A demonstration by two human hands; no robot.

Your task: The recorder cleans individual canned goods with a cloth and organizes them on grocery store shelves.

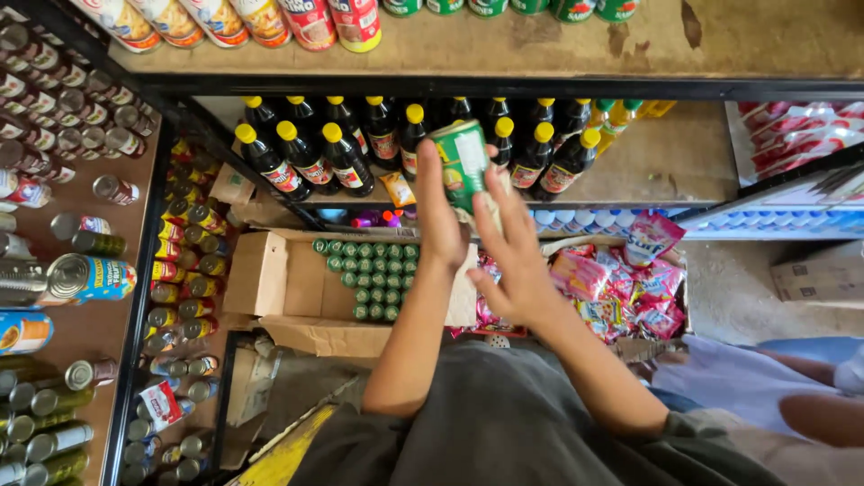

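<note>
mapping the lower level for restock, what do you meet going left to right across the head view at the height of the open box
shelf cans → cardboard box → green caps → left hand → right hand → pink sachets

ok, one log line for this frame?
left hand: holds green can | right hand: open beside can | below: cardboard box of green-capped bottles

Two hands (pixel 477 234), one green can (pixel 461 165)

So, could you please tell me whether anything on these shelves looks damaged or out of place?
The wooden top shelf has dark chipped patches near its right end. Below, the cardboard box of green-capped bottles sits with torn, splayed flaps. The left hand holds a green can; nothing looks spilled.
</note>
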